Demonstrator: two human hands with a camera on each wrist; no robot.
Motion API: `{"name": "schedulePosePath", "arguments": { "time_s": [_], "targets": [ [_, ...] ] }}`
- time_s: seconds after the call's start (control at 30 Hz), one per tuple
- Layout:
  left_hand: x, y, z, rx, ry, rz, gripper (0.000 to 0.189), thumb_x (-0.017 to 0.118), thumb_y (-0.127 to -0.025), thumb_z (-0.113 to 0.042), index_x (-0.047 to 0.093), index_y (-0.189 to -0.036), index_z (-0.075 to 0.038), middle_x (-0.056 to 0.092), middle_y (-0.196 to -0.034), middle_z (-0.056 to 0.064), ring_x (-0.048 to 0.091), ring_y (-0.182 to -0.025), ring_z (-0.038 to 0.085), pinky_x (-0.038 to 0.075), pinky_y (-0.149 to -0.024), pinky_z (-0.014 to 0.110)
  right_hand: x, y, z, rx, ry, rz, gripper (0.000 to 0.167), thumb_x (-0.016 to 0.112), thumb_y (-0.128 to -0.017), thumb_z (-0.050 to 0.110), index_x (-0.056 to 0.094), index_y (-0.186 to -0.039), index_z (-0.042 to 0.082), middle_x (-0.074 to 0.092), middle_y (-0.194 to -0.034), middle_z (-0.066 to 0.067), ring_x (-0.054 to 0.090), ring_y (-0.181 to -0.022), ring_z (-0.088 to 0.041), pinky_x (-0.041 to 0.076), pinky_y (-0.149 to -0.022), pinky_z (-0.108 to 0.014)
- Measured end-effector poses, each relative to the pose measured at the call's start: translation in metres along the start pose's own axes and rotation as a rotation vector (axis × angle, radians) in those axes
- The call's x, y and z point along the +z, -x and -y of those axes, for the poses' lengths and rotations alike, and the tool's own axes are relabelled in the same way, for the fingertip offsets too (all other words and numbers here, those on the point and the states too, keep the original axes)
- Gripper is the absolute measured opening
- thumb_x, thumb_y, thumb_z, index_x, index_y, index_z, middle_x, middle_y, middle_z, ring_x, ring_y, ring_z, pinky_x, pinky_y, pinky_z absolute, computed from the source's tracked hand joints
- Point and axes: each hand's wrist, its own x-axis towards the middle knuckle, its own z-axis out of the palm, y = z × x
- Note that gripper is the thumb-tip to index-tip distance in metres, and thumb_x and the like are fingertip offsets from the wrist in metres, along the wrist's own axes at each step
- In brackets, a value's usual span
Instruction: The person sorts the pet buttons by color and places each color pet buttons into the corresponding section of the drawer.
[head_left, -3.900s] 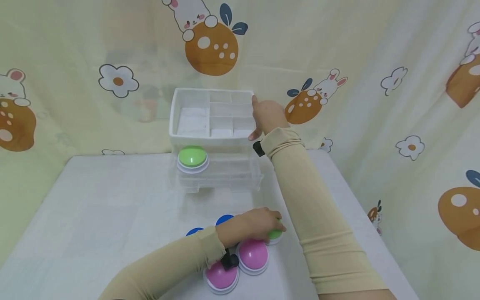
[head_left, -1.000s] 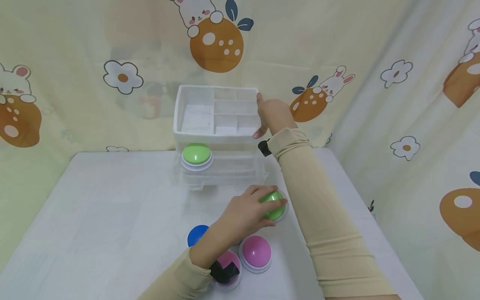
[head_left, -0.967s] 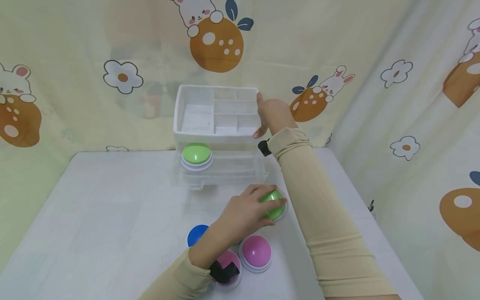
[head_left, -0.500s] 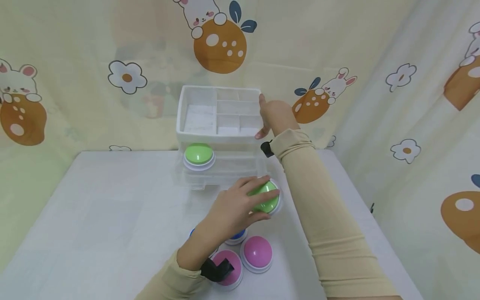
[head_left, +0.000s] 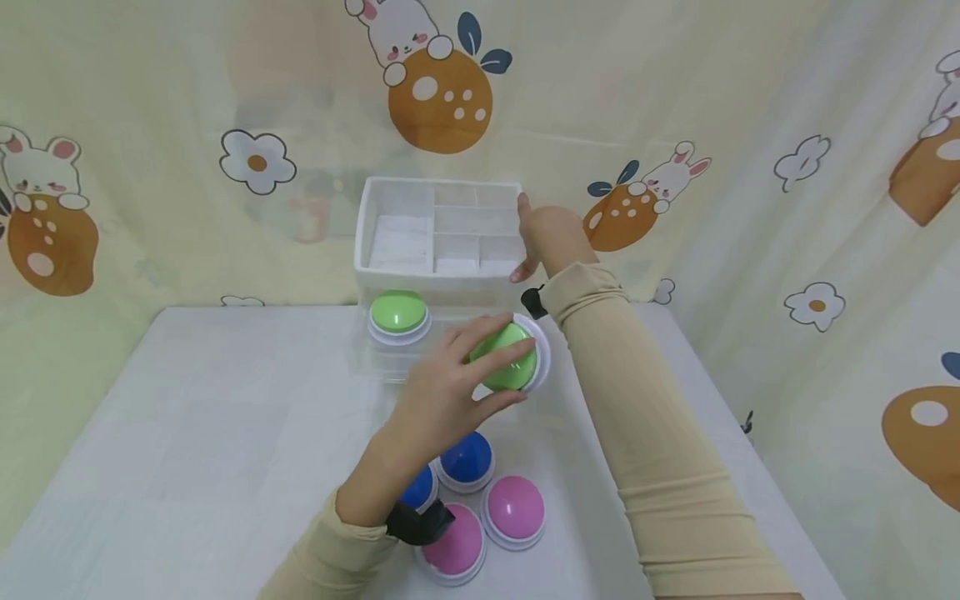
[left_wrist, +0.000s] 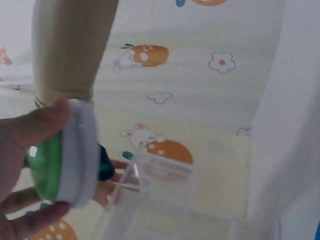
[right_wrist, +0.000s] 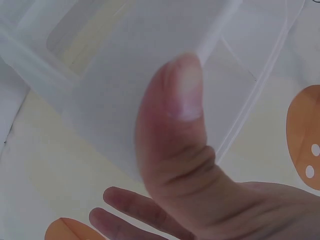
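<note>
My left hand point(head_left: 442, 383) grips a green-domed push button point(head_left: 506, 358) by its sides, raised and tilted in front of the drawer organizer point(head_left: 401, 272). In the left wrist view its white base point(left_wrist: 79, 152) faces sideways between my thumb and fingers. A similar green button point(head_left: 398, 312) sits at the left of the pulled-out clear drawer point(head_left: 378, 364). My right hand point(head_left: 553, 237) rests on the organizer's right side. In the right wrist view its thumb point(right_wrist: 175, 120) lies along the wall, with straight fingers point(right_wrist: 145, 210) beyond it.
On the white table point(head_left: 202, 433) stand a blue button point(head_left: 467, 457), a second blue one point(head_left: 420, 487) partly behind my wrist, and two pink buttons, one right point(head_left: 515, 507) and one left point(head_left: 454, 542). A patterned curtain point(head_left: 315, 100) hangs close behind the organizer.
My left hand has taken the green button from the group on the table, lifted it toward the drawer and tilted it. The blue buttons show more. My right hand has stayed at the organizer.
</note>
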Motion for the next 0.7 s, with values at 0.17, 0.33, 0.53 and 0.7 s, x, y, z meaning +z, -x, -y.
{"name": "schedulePosePath", "arguments": {
  "time_s": [0.17,0.33,0.53,0.7],
  "targets": [
    [0.01,-0.004,0.014,0.019,0.015,-0.181,0.052,0.081,-0.074,-0.031,0.065,-0.122,-0.022,0.052,-0.135,0.01,0.052,-0.123,0.024,0.052,-0.093,0.029,0.003,-0.001,-0.003,-0.051,0.049,-0.06,0.123,0.079,-0.072,0.042,-0.006,-0.151,0.003,0.04,-0.146,-0.022,0.04,-0.132,-0.04,0.036,-0.108,-0.053],
    [0.02,-0.007,0.026,-0.062,-0.021,-0.266,0.05,0.081,-0.075,-0.024,0.066,-0.122,-0.016,0.054,-0.136,0.013,0.051,-0.127,0.03,0.047,-0.101,0.033,0.005,-0.002,-0.003,-0.054,0.041,-0.068,0.122,0.08,-0.072,0.041,-0.005,-0.151,0.003,0.041,-0.145,-0.021,0.041,-0.131,-0.039,0.036,-0.108,-0.052],
    [0.024,-0.011,0.033,-0.193,-0.13,-0.183,0.05,0.077,-0.078,-0.028,0.063,-0.126,-0.02,0.052,-0.138,0.01,0.048,-0.129,0.033,0.044,-0.101,0.035,0.006,-0.001,-0.001,-0.056,0.053,-0.067,0.122,0.079,-0.071,0.041,-0.004,-0.152,0.003,0.044,-0.144,-0.02,0.044,-0.129,-0.037,0.037,-0.109,-0.048],
    [0.021,-0.023,0.035,-0.259,-0.164,0.024,0.049,0.074,-0.08,-0.034,0.062,-0.127,-0.025,0.052,-0.138,0.009,0.05,-0.128,0.032,0.049,-0.097,0.04,0.005,0.001,-0.003,-0.05,0.074,-0.069,0.121,0.078,-0.071,0.043,-0.003,-0.152,0.003,0.045,-0.143,-0.02,0.045,-0.128,-0.037,0.039,-0.107,-0.049]
  ]
}}
